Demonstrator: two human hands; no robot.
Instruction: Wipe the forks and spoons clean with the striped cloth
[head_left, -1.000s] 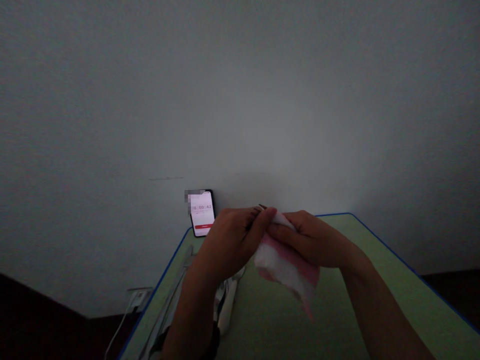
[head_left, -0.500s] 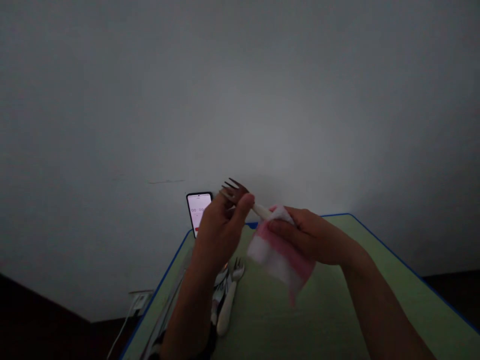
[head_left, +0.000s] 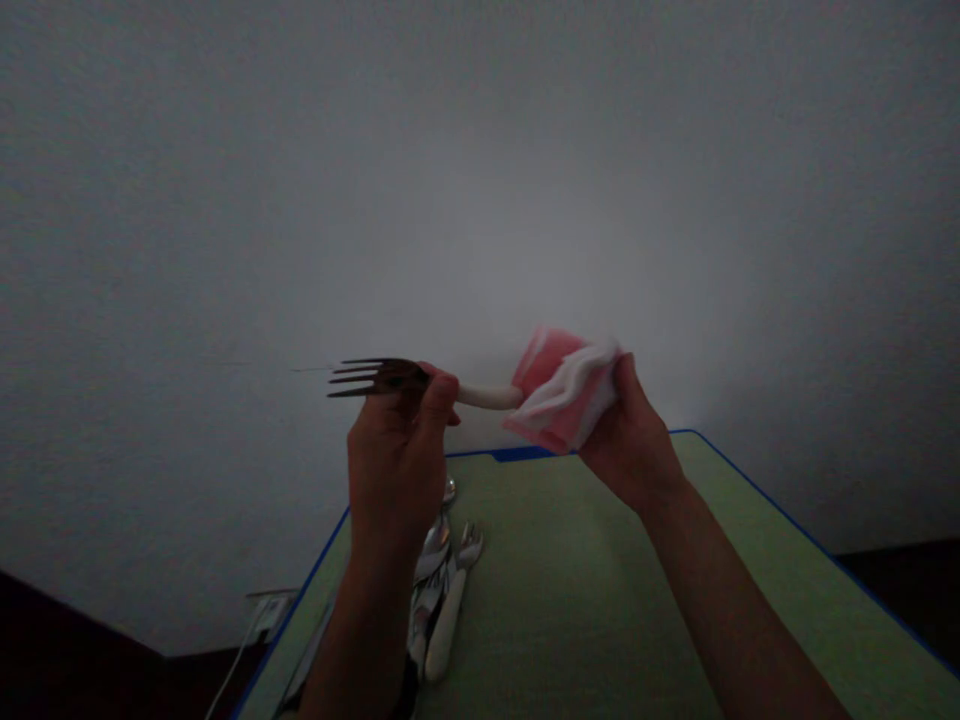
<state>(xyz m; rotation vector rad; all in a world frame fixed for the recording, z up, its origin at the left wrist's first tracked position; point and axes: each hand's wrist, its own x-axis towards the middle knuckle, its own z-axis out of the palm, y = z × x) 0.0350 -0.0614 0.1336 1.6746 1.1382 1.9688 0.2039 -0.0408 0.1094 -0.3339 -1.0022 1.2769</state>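
Observation:
My left hand (head_left: 396,450) is raised above the green table (head_left: 570,600) and pinches a fork (head_left: 390,377) near its head. The tines point left and its white handle runs to the right. My right hand (head_left: 634,440) is closed on a folded pink and white cloth (head_left: 564,388), which wraps the end of the fork's handle. Both hands are held up in front of the pale wall.
Several pieces of cutlery (head_left: 442,590), forks and spoons with white handles, lie on the table's left side below my left forearm. The table has a blue edge (head_left: 517,453). A wall socket with a white cable (head_left: 259,615) sits low on the left.
Both hands have risen from the table. The fork has been drawn out leftward so its tines show, and the cloth has slid to the handle's end. The phone is hidden behind my left hand.

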